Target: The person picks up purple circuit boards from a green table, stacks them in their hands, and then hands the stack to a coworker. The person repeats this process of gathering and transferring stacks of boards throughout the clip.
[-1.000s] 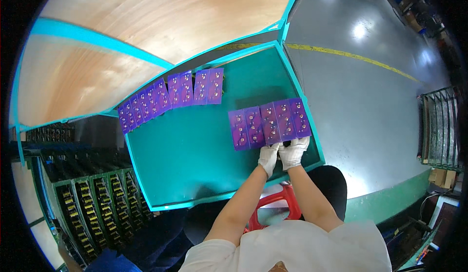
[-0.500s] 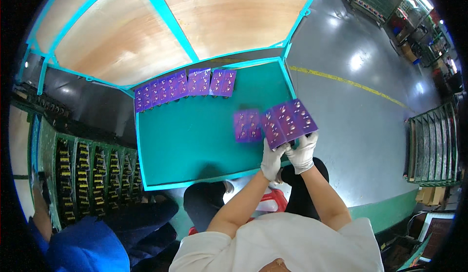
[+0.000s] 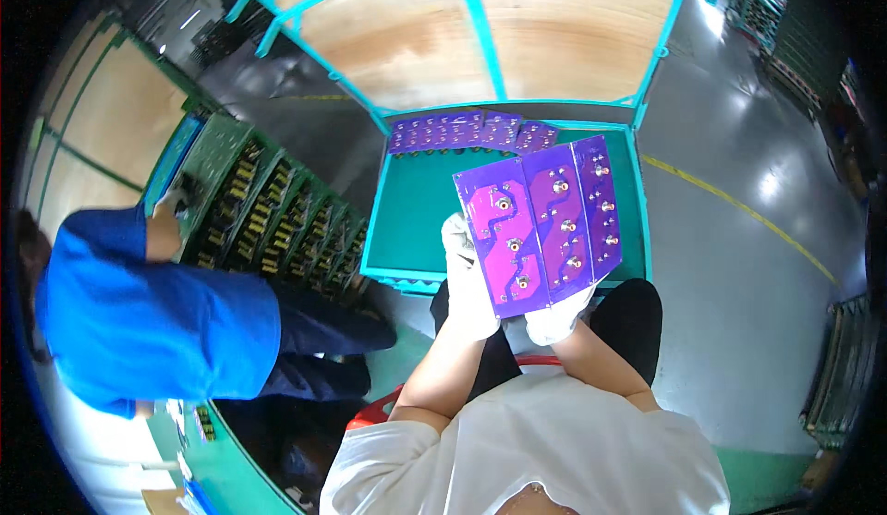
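A purple circuit board (image 3: pixel 540 210) made of three joined sections, with several round metal parts standing on its face, is held up tilted above the green-lined tray (image 3: pixel 407 229). My left hand (image 3: pixel 468 284), in a white glove, is closed on its left edge, with some fingers hidden behind it. My right hand (image 3: pixel 558 319), also gloved, grips the lower edge near the right, fingers mostly behind the board. Along the tray's far side lies a row of similar purple boards (image 3: pixel 443 132). The held board hides much of the tray's middle.
A wooden panel in a turquoise frame (image 3: pixel 573 44) rises beyond the tray. To the left, a person in a blue shirt (image 3: pixel 166 302) stands by a green rack (image 3: pixel 268 210) filled with dark and yellow parts. Another rack (image 3: pixel 836 372) stands far right.
The view has swung left, showing more of the other person. Both hands have raised the board closer and turned its face up. The smaller board beside it no longer shows.
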`<state>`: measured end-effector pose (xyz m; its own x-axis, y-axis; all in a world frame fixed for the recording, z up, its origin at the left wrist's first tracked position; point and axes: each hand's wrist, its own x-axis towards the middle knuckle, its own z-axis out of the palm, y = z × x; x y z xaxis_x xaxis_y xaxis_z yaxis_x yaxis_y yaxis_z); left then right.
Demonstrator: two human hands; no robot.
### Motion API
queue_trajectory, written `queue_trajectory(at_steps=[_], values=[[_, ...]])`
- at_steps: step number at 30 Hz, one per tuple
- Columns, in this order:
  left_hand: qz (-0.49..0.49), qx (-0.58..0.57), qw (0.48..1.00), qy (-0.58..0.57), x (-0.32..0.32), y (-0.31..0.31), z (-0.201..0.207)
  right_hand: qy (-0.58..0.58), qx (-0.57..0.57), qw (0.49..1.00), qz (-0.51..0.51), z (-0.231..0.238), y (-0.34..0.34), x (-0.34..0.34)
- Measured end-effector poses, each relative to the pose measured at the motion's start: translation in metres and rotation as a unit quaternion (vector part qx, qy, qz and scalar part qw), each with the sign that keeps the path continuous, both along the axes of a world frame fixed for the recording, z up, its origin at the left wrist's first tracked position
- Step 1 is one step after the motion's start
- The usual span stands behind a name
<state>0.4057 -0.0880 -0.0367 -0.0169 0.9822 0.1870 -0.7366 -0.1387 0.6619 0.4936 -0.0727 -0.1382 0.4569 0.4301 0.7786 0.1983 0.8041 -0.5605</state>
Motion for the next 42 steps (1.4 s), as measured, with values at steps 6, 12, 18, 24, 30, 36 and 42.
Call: queue_trajectory(at_steps=[6, 12, 18, 24, 30, 36, 42], values=[[-0.017, -0.049, 0.998, 0.019, -0.009, -0.05, 0.026, -0.127, -0.073, 0.988, -0.056, 0.017, -0.047, 0.003], [-0.053, 0.075, 0.996, 0.002, -0.001, -0.066, 0.032, -0.078, -0.021, 0.992, -0.094, 0.047, -0.067, 0.007], [-0.065, 0.106, 0.992, 0.024, 0.001, -0.075, 0.035, -0.101, -0.011, 0.985, -0.139, 0.07, -0.078, 0.015], [-0.083, 0.091, 0.992, 0.018, 0.004, -0.073, 0.038, -0.119, -0.016, 0.985, -0.122, 0.074, -0.081, 0.024], [-0.069, 0.096, 0.992, 0.051, 0.006, -0.076, 0.033, -0.109, -0.025, 0.987, -0.112, 0.073, -0.081, 0.025], [-0.078, 0.067, 0.995, 0.003, 0.007, -0.072, 0.03, -0.102, -0.034, 0.987, -0.121, 0.077, -0.082, 0.025], [-0.014, 0.065, 0.996, 0.052, 0.004, -0.073, 0.019, -0.11, -0.029, 0.987, -0.115, 0.074, -0.08, 0.026]])
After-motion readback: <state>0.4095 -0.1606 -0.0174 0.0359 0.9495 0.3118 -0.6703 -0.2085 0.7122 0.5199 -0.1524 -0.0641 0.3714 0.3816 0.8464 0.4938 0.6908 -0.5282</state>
